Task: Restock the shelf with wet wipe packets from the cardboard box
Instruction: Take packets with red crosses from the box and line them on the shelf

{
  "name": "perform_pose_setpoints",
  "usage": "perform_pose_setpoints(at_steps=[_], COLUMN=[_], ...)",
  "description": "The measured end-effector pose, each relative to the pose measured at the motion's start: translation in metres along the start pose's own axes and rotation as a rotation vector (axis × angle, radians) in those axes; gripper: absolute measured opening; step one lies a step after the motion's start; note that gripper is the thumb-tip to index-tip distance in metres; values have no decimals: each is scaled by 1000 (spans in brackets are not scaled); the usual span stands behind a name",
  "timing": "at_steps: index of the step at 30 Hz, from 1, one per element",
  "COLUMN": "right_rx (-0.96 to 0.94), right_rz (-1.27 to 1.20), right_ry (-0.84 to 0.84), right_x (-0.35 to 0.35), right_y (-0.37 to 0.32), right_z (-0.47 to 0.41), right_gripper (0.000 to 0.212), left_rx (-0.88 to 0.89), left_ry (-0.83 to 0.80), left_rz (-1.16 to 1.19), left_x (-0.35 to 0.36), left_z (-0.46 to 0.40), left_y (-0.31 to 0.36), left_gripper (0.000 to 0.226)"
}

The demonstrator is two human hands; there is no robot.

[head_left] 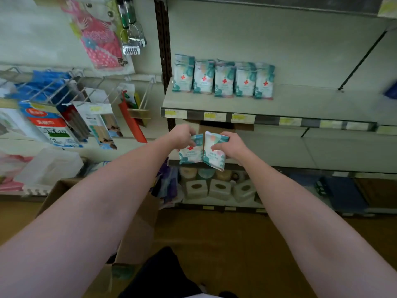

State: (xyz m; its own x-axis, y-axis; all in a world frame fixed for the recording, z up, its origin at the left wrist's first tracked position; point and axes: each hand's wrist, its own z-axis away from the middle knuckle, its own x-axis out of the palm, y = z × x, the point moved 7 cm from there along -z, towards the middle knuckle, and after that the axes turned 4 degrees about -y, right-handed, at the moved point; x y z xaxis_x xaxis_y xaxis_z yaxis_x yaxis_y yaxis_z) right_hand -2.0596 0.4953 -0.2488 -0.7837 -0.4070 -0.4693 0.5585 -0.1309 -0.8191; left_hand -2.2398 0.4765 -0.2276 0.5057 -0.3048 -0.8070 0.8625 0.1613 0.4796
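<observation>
- Left hand (181, 134): raised in front of the shelving, below the shelf edge; fingers closed on the upper part of the left packet (191, 151); packet upright, long axis vertical, printed face with red cross turned toward the camera.
- Right hand (233, 145): level with the left hand, just beside it; fingers closed on the right packet (214, 152); packet upright but tilted slightly, long axis near vertical, lower corner leaning to the right; printed face toward the camera.
- Two held packets: side by side, inner edges touching or nearly so; cannot tell which.
- Row of packets (223, 79): five columns standing upright on the shelf (300, 100), left end, near the back wall; long axes vertical; red-cross faces turned outward; neighbours touching; rest of the shelf to the right bare.
- Price labels (214, 116): yellow and white, along the front edge of the shelf.
- Cardboard box (137, 229): on the floor, lower left, partly hidden by the left forearm; flaps open; contents not visible.
- Tissue boxes (219, 189): on the bottom shelf, below the hands.
- Hanging goods (64, 125): on wire hooks to the left of the shelving; blurred.
</observation>
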Motion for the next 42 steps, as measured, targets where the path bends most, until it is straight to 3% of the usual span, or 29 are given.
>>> perform_pose_setpoints(at_steps=[2,5,7,11,15,21,26,31,37,42], right_rx=[-24,-46,-74,-117,-208,-217,-238,-299,-288,-253], right_rz=[26,38,26,84,55,80,389,745,864,911], right_ry=[48,106,127,192,241,238,196,214,258,304], right_x=[-12,-23,-26,-39,-50,-46,-41,-52,-47,-45], right_y=[-14,-34,-48,-92,-140,-159,-154,-170,-176,-176], right_z=[-11,-38,-59,-102,-140,-198,-240,-259,-288,-301], right_gripper=[35,65,71,57,39,41,49,49,61,58], left_rx=[17,44,64,92,146,158,202,243,180,164], left_ry=[34,121,170,214,237,172,150,83,276,316], left_rz=[-6,-57,-89,-77,-55,-138,-160,-264,-418,-499], left_x=[-14,-42,-66,-118,-171,-188,-186,-183,-202,-202], left_z=[-14,-38,-56,-95,-133,-197,-237,-260,-269,-276], left_y=[2,4,6,3,-3,-18,-31,-34,-35,-34], left_gripper=[28,43,41,43,28,29,40,72,64,62])
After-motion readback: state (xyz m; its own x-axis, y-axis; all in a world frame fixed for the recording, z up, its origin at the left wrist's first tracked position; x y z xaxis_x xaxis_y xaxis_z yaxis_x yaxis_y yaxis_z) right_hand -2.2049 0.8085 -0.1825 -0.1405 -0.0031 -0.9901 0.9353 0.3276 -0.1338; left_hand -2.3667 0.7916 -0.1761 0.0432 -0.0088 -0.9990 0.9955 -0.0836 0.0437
